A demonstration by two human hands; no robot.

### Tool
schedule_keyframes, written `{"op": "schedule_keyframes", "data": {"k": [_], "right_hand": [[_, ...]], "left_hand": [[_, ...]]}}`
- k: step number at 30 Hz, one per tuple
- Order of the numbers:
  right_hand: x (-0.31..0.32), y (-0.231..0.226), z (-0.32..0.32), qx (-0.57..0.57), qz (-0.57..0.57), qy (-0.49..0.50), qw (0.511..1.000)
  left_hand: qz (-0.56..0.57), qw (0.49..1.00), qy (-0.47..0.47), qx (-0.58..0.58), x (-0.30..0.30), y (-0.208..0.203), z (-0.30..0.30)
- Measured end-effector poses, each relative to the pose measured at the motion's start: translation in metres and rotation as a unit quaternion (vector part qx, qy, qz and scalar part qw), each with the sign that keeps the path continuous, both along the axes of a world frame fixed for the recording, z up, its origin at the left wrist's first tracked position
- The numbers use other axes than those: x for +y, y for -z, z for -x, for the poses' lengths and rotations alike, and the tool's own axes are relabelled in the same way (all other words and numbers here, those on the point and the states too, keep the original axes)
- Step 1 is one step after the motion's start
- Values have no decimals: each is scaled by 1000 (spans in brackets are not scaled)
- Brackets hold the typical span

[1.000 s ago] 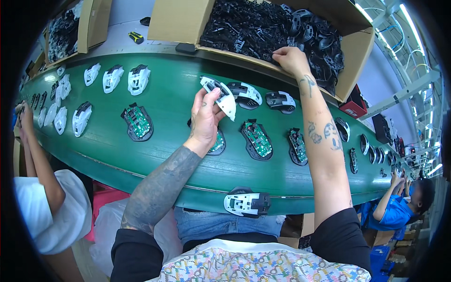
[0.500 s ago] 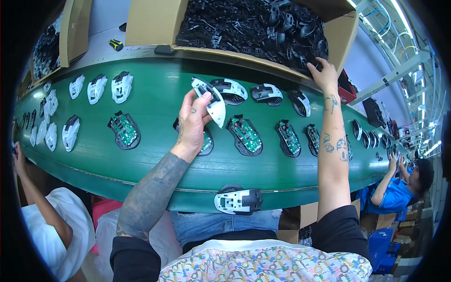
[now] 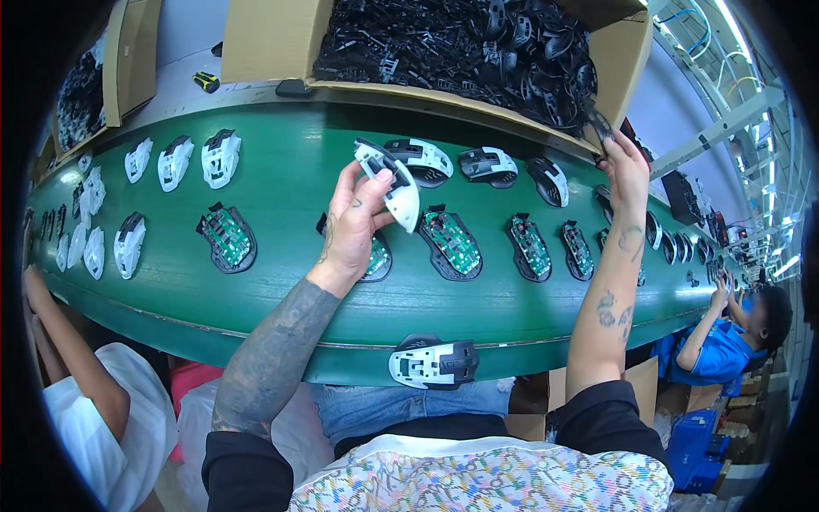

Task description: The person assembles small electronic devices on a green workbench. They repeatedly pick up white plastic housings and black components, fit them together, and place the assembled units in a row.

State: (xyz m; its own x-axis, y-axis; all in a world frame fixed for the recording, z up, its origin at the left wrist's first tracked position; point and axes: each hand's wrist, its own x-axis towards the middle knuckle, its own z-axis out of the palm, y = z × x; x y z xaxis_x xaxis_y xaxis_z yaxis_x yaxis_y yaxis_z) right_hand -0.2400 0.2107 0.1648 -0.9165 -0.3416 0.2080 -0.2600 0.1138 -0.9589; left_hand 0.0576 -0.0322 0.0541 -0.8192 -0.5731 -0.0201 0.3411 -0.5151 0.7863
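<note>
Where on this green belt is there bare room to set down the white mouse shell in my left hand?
The widest bare patch of the green belt lies between the white mouse tops and the left hand holding the white shell. The near strip around the lone mouse top is also bare. Toward the right hand, the circuit-board bases sit crowded.

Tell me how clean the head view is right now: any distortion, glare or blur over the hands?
Head view: strong fisheye bend, so the green belt arcs and the corners go black. Ceiling lights blow out at the upper right. The left hand and its white mouse shell look sharp; the right hand at the cardboard box corner is slightly soft. Black parts inside the box merge into a dark mass.
</note>
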Motion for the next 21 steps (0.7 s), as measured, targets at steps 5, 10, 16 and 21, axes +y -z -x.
{"op": "schedule_keyframes", "data": {"k": [5,10,16,21], "right_hand": [[-34,23,-113,-171,113,-197,959],[-60,67,-168,-305,173,-375,858],[-66,83,-193,-380,160,-366,834],[-69,92,-193,-358,155,-354,850]], "left_hand": [[4,998,55,-30,3,-9,-6],[62,995,51,-64,10,-12,-8],[110,992,36,-57,14,-8,-5],[136,988,46,-54,19,-4,-5]]}}
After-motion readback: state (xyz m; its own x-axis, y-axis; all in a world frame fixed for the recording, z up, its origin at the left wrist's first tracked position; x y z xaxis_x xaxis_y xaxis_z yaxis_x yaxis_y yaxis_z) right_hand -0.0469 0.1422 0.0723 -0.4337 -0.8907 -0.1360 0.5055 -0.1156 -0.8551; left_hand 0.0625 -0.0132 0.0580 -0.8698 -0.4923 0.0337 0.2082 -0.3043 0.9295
